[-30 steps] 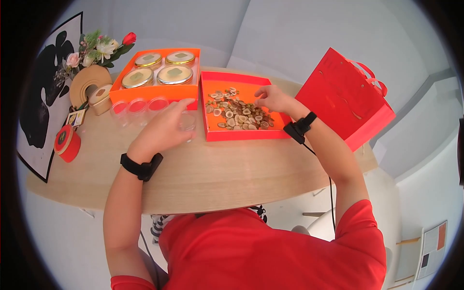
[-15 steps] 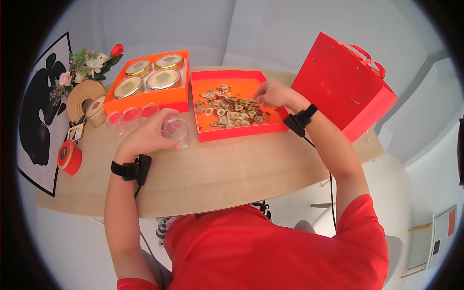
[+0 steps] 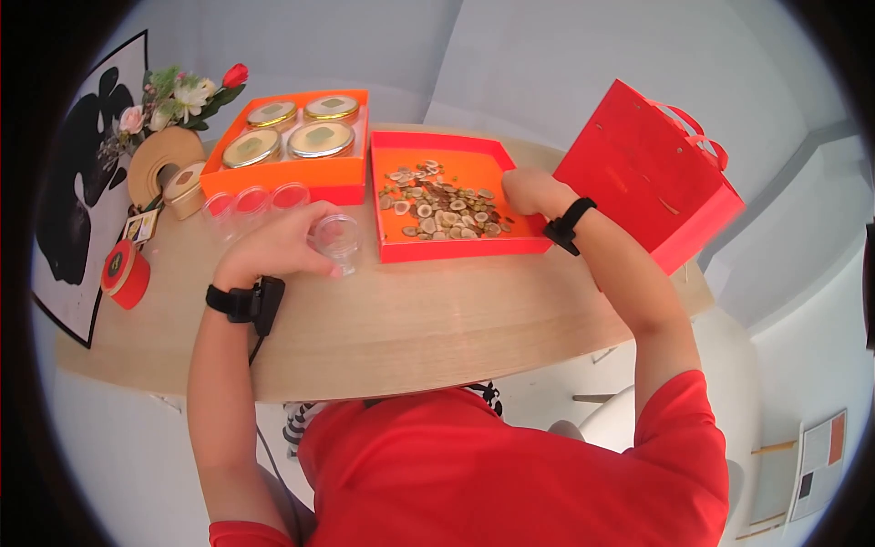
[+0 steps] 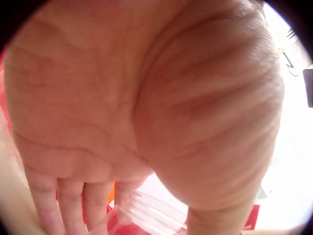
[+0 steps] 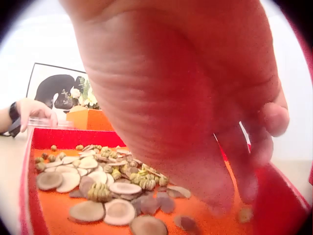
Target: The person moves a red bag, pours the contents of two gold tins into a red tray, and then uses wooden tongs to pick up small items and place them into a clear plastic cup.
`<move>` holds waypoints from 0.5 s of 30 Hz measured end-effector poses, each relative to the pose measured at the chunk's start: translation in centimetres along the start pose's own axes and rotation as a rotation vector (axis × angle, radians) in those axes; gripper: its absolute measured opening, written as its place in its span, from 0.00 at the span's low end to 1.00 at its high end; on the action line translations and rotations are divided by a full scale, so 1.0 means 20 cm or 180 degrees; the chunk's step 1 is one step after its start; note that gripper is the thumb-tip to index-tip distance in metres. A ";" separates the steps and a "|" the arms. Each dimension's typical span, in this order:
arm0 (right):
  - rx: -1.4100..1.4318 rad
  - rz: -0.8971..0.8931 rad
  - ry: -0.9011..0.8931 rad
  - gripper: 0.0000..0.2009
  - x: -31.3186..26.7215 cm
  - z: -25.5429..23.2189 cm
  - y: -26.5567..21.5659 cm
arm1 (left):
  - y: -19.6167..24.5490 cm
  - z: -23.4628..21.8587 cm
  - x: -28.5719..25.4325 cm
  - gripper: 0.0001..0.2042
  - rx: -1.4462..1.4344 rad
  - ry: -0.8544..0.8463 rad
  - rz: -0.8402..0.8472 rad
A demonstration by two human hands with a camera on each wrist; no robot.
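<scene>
My left hand (image 3: 283,244) holds a small clear plastic jar (image 3: 337,239), thumb on the near side and fingers on the far side. In the left wrist view part of the jar's clear wall (image 4: 151,210) shows between thumb and fingers. A shallow red box with an orange floor (image 3: 447,251) stands to its right. Spread in it are dried round slices (image 5: 120,211) and small greenish-yellow dried buds (image 5: 100,192). My right hand (image 3: 538,193) reaches down inside the box's right end. In the right wrist view its thumb and fingers point down, spaced apart, near a lone bud (image 5: 244,214).
Several more clear jars (image 3: 251,202) stand left of the left hand. Behind them an orange box (image 3: 273,178) holds several gold-rimmed tins. A red paper bag (image 3: 647,173) stands at right. Flowers (image 3: 187,96), a round red box (image 3: 126,273) and a framed picture are at left.
My left hand went from reaching over the clear jar to holding it, with the jar now showing beside the thumb. My right hand has shifted right and down within the red box.
</scene>
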State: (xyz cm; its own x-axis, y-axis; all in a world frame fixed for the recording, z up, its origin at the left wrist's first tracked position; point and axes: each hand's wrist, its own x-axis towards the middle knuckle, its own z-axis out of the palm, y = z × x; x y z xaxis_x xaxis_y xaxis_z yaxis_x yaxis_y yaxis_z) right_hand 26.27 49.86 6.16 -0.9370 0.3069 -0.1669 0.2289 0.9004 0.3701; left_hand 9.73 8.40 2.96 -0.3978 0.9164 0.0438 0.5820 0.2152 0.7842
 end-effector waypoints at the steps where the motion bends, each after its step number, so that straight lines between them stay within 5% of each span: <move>1: -0.0081 0.0017 -0.0034 0.09 0.00 0.01 -0.01 | 0.02 -0.01 -0.01 0.40 0.0084 0.0002 -0.0053; 15: -0.0003 0.0004 -0.0173 0.08 -0.01 0.05 -0.03 | 0.05 0.01 -0.02 0.37 0.0119 -0.0207 0.0096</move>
State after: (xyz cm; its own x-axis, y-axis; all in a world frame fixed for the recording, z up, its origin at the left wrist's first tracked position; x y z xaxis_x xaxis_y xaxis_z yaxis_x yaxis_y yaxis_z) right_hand 26.61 49.57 5.05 -0.9210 0.3244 -0.2157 0.2299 0.8996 0.3713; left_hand 10.53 8.32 3.66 -0.3336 0.9424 0.0257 0.6197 0.1986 0.7593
